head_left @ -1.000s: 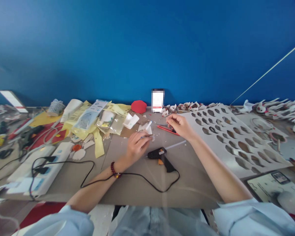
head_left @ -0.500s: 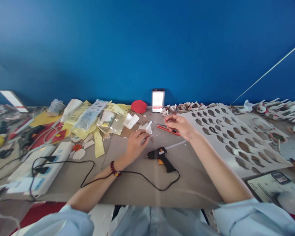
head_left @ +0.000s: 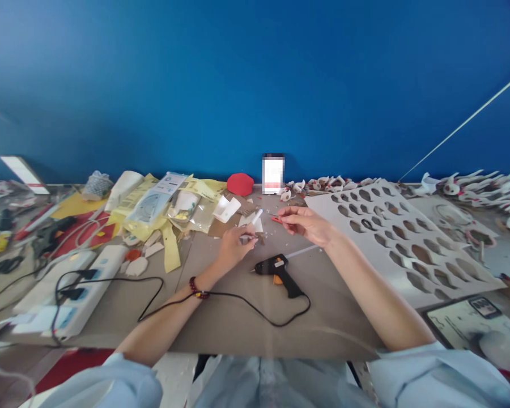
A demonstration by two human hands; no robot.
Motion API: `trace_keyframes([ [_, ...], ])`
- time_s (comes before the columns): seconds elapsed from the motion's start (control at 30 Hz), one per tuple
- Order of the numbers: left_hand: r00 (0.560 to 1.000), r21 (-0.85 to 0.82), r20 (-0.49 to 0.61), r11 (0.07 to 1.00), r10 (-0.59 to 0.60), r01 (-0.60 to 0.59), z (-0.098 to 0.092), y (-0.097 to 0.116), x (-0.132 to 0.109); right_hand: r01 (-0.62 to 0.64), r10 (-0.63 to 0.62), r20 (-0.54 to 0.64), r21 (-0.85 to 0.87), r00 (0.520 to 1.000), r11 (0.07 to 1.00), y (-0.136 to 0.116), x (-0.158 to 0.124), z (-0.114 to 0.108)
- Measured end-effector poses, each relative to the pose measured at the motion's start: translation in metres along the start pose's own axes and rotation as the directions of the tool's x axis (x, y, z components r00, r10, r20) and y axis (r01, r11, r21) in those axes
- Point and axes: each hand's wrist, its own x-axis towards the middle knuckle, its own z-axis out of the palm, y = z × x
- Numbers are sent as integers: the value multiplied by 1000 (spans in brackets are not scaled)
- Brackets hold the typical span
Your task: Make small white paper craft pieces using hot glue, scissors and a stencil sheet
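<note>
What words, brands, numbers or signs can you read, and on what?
Nothing reads for certain.
Blue-and-white plastic packet: print too small.
Black-and-orange plastic glue gun: white label too small.
Upright white rectangular screen: pixelated.
Tilted white rectangular screen, left: blurred.
Pale flat rectangular device, lower right: marks blurred.

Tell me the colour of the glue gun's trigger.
The trigger is orange; it shows best in the head view.
</note>
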Motion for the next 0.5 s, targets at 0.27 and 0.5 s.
trace_keyframes([
  [0.27,990,16,-121,997,75,-73,-7,10,1,-98,92,100,47,991,994,10,1,9],
  [0.5,973,-195,-199,968,118,-157,-16,37,-4,-166,157,140,49,978,985,19,1,25],
])
